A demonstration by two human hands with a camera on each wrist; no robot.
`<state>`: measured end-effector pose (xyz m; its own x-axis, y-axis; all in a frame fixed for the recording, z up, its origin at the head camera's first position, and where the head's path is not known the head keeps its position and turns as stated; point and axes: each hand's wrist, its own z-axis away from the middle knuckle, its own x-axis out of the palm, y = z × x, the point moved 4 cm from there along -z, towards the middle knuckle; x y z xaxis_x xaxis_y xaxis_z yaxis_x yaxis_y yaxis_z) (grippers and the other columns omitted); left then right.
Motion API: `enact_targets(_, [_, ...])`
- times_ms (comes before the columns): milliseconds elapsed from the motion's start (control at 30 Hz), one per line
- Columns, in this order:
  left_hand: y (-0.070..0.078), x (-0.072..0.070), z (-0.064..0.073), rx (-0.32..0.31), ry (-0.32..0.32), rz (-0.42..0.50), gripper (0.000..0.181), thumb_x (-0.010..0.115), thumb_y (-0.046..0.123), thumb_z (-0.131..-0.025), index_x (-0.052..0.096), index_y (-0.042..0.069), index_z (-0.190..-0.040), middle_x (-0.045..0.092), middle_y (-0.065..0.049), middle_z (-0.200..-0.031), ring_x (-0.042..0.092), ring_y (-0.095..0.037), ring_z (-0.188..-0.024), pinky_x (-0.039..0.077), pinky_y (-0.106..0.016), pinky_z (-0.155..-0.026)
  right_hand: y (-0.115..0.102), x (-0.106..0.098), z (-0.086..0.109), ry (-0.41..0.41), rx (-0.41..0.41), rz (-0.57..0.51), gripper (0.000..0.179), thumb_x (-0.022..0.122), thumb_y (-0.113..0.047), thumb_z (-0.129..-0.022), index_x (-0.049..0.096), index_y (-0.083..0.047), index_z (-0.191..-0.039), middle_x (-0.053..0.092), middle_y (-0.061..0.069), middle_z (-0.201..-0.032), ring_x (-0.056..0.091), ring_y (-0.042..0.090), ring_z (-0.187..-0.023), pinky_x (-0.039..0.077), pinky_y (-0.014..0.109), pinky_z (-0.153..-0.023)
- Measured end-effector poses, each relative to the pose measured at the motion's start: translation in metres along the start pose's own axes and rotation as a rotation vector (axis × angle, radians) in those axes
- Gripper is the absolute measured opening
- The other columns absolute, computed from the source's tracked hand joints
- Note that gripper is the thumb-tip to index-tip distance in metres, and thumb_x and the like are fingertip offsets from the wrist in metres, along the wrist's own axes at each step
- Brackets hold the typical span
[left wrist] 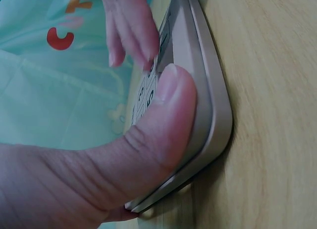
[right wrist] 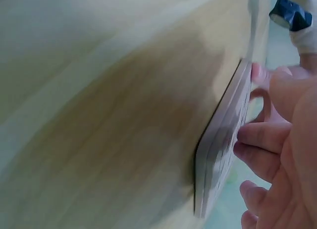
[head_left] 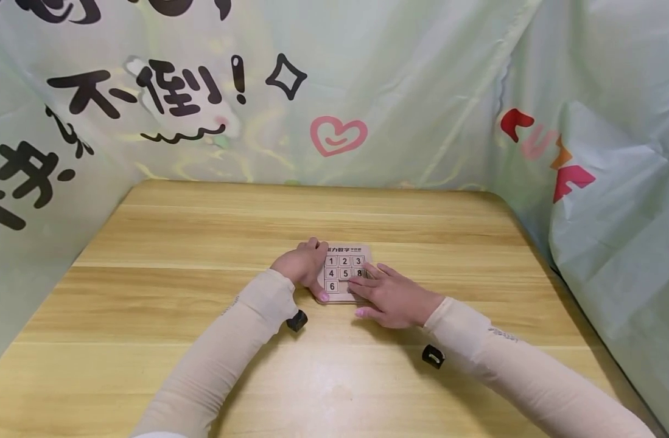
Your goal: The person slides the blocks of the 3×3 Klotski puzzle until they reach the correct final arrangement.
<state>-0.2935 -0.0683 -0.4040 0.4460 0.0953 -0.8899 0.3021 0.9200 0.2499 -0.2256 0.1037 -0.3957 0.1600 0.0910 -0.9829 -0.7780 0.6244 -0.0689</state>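
A flat number sliding puzzle (head_left: 343,298) lies on the wooden table, its face up. Tiles 1, 2, 3 fill the top row, with 4, 5 and 8 under them and 6 at the lower left. My left hand (head_left: 304,266) grips the puzzle by its left side, the thumb (left wrist: 171,105) on the near left corner and the other fingers by the far edge. From the right, my right hand (head_left: 395,298) reaches over the board, its extended fingertips on or just above the tiles near 8. That hand hides the lower right of the grid.
The wooden table (head_left: 203,231) stretches around the puzzle on all sides. A pale green printed curtain (head_left: 411,91) hangs behind and beside it. Both forearms wear beige sleeves, with a small black camera (head_left: 433,356) at the right wrist.
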Motion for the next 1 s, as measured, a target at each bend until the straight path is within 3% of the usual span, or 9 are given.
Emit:
enact_targets(233, [0.004, 0.004, -0.004, 0.034, -0.004, 0.007, 0.115, 0.088, 0.050, -0.054, 0.033, 0.001, -0.142, 0.033, -0.022, -0.144, 0.037, -0.036, -0.130, 0.037, -0.044, -0.107, -0.012, 0.002, -0.008, -0.009, -0.044, 0.011, 0.061, 0.046, -0.046, -0.100, 0.046, -0.003, -0.143, 0.044, 0.013, -0.146, 0.024, 0.039, -0.141, 0.018, 0.054, -0.115])
enact_targets(567, [-0.001, 0.000, -0.003, -0.006, 0.001, -0.023, 0.115, 0.087, 0.051, -0.052, 0.033, 0.003, -0.141, 0.032, -0.020, -0.144, 0.039, -0.034, -0.128, 0.041, -0.043, -0.105, 0.003, -0.002, 0.006, 0.017, 0.001, 0.023, 0.058, 0.048, -0.044, -0.100, 0.050, -0.002, -0.140, 0.048, 0.013, -0.143, 0.027, 0.041, -0.140, 0.019, 0.057, -0.114])
enact_targets(1000, [0.002, 0.000, -0.002, 0.034, -0.002, -0.049, 0.112, 0.088, 0.052, -0.054, 0.035, 0.001, -0.138, 0.037, -0.021, -0.137, 0.041, -0.035, -0.125, 0.040, -0.043, -0.105, -0.016, 0.001, -0.023, 0.023, -0.077, 0.028, 0.061, 0.044, -0.048, -0.100, 0.045, -0.005, -0.144, 0.042, 0.011, -0.148, 0.025, 0.038, -0.141, 0.018, 0.054, -0.115])
